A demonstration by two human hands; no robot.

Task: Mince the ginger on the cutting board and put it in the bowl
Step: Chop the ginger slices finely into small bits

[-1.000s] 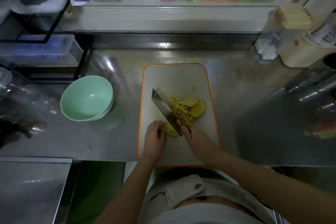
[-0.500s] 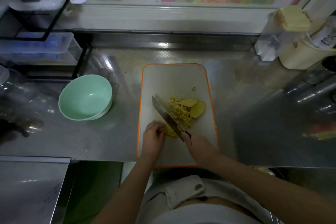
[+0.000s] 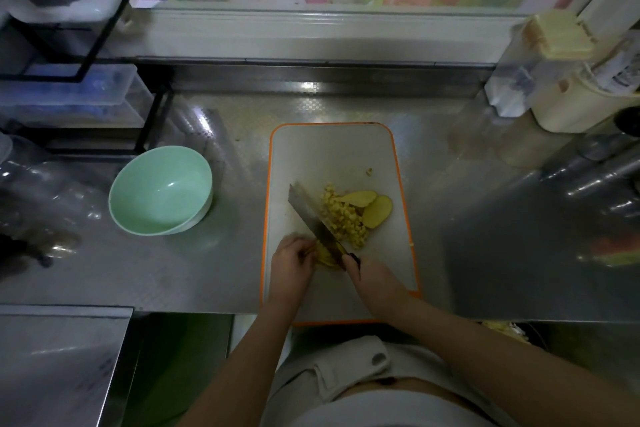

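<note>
Ginger's all kept on the cutting board (image 3: 332, 152) right now, split into three lots. A loose heap of minced ginger (image 3: 346, 220) is piled near the board's middle. Two uncut ginger slices (image 3: 378, 207) are laid touching it at about 3 o'clock, one overlapping the other. A last ginger piece (image 3: 325, 256) is pinned down at roughly 7 o'clock from the heap. It's mostly hidden, so its shape can't really be told. One stray crumb (image 3: 370, 171) is left on its own toward 12 o'clock.

That ginger piece is held by the left hand (image 3: 291, 263), with the fingers curled over and pressed onto it and the knuckles bunched right up against the blade. The knife (image 3: 311, 213) is gripped by the right hand (image 3: 375, 279), fingers wrapped tight round the dark handle, of which only a bit can be seen. The blade is angled diagonally, tip aimed at about 11 o'clock. The heap sits just beside its right face and the held piece is at its heel end. Whether the edge is actually touching the board can't be told.

Further out, a mint-green bowl (image 3: 162, 184) is parked on the steel counter (image 3: 467, 218) at 9 o'clock from the board, apart from it. A black rack (image 3: 86, 55) with clear boxes is set at 10 o'clock. Some pale containers (image 3: 554, 55) are crowded together at 2 o'clock.
</note>
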